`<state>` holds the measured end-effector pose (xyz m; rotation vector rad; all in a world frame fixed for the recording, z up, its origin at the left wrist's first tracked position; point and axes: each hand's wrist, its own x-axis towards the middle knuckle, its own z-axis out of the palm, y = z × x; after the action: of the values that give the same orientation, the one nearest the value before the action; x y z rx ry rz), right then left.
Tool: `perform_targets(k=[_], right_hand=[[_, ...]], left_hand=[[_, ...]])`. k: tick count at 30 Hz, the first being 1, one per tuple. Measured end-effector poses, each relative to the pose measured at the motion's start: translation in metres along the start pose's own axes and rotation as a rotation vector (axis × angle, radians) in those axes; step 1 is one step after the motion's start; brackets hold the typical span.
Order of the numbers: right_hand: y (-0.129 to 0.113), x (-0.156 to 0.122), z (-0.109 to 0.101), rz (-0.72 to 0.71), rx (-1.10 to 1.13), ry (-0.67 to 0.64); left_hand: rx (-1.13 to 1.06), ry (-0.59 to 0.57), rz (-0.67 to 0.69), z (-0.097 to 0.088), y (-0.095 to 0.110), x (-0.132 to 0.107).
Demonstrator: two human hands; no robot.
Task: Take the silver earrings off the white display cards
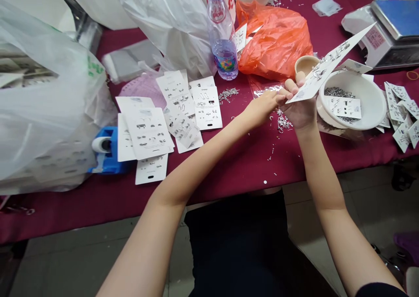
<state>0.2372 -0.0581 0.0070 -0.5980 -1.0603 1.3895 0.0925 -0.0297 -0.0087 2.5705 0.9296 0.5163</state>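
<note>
A white earring card (pixel 327 68) with rows of small silver earrings is held up tilted above the table. My right hand (pixel 299 107) is closed around its lower end, with fingertips showing past the edge. My left hand (pixel 263 105) reaches in from the left, its fingers pinched together at the card's near corner; the exact contact of the fingertips is partly hidden. Below the hands lies a small pile of silver earring parts (pixel 283 121). Beside my right wrist stands a white bowl (pixel 376 109) holding metal pieces and a small card.
Earring cards (pixel 149 133) overlap at the left, next to a blue tape dispenser (pixel 113 151). Behind are a water bottle (pixel 224 48), an orange plastic bag (pixel 278 42) and a beige cup (pixel 304 65). Small cards (pixel 401 109) and a scale (pixel 389 35) stand right. A large white bag (pixel 49 127) fills the left.
</note>
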Motion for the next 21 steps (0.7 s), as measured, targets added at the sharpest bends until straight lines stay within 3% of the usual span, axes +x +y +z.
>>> perform_targets(k=[6, 11, 21], right_hand=[[0.012, -0.010, 0.037, 0.122, 0.128, -0.031], [0.031, -0.022, 0.059, 0.273, 0.211, -0.216], [0.041, -0.036, 0.074, 0.396, 0.173, -0.272]], left_hand=[[-0.508, 0.338, -0.123, -0.039, -0.009, -0.066], [-0.837, 0.401, -0.138, -0.055, 0.005, -0.120], [-1.164, 0.387, -0.142, -0.047, 0.014, -0.133]])
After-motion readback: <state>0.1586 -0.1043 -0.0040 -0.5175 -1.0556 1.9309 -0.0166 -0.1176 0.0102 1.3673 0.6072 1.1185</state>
